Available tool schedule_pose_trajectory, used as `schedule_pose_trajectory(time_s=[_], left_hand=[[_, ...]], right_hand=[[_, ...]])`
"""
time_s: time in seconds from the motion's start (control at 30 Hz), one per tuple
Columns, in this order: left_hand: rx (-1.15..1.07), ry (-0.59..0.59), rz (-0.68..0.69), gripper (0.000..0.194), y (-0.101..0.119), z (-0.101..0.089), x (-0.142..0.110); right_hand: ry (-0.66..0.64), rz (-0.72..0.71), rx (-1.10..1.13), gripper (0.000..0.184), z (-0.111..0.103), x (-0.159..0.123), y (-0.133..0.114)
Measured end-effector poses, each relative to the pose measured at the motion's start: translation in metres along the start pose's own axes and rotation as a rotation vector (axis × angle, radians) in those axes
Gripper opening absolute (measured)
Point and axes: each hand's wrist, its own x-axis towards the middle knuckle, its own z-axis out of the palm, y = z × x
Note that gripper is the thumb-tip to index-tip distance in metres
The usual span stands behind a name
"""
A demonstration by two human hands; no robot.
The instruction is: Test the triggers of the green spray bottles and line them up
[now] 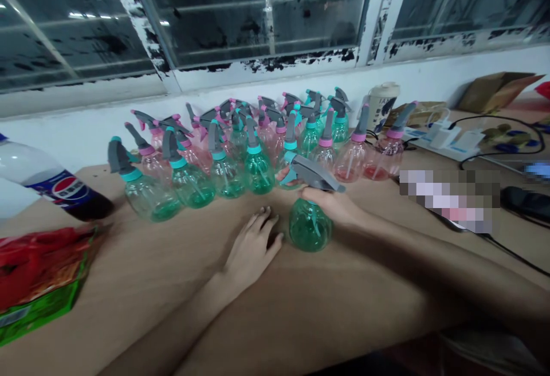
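My right hand [330, 203] is closed round the neck of a green spray bottle [309, 228] with a grey trigger head, which stands on the wooden table [180, 301] in front of me. My left hand [251, 247] lies flat on the table just left of that bottle, fingers stretched out and holding nothing. Behind them stands a crowd of several green and pink spray bottles [240, 147] along the wall.
A Pepsi bottle [51, 184] lies at the far left above a red and green snack packet [38, 275]. A paper cup [381, 104], a power strip with chargers [447, 135], cables and a cardboard box [494, 89] sit at the right.
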Motion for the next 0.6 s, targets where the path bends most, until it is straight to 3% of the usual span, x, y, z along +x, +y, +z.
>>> schedule_pose_trajectory(time_s=[0.23,0.33,0.6], left_hand=[[0.002,0.015,-0.032,0.038,-0.007,0.001,0.000],[0.005,0.007,-0.021,0.038,-0.005,0.001,0.000],[0.033,0.020,-0.005,0.038,-0.008,0.004,-0.001]], right_hand=[[0.024,0.084,-0.115,0.021,-0.002,-0.003,-0.003],[0.070,0.040,-0.147,0.008,-0.004,-0.004,-0.007],[0.049,-0.013,-0.287,0.025,0.000,-0.014,-0.023]])
